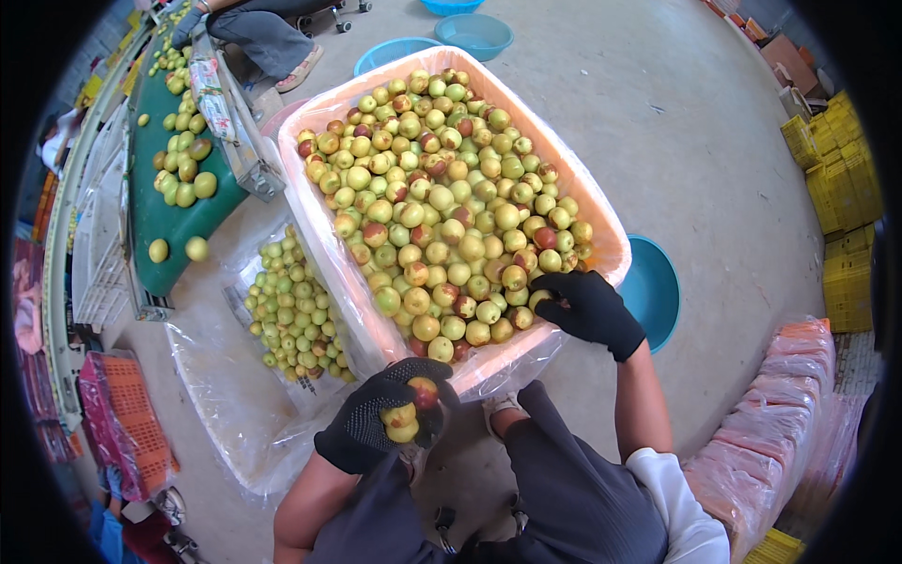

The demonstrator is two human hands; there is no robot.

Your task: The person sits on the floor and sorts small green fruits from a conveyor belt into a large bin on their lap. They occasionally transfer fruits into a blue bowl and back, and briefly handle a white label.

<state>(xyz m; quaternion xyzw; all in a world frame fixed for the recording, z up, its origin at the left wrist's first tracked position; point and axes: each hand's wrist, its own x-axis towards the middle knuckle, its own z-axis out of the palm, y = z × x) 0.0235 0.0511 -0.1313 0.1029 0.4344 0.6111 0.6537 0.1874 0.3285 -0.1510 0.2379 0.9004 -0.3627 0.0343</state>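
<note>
A large orange crate (610,247), lined with clear plastic film, holds a heap of green, yellow and reddish-brown jujubes (440,197). My left hand (384,412), in a black dotted glove, is curled palm up around several jujubes (399,416) just off the crate's near left corner. My right hand (592,310), in a black glove, reaches over the crate's near right corner. Its fingertips touch a jujube (540,299) at the edge of the heap; whether they grip it is not plain. Smaller green jujubes (289,310) lie on plastic film left of the crate.
A green conveyor belt (151,225) carrying jujubes ends at the upper left, with another person's gloved hand (187,28) beside it. A blue basin (652,292) stands right of the crate, another basin (473,37) beyond it. Wrapped orange crates (764,423) and yellow crates (849,169) line the right side.
</note>
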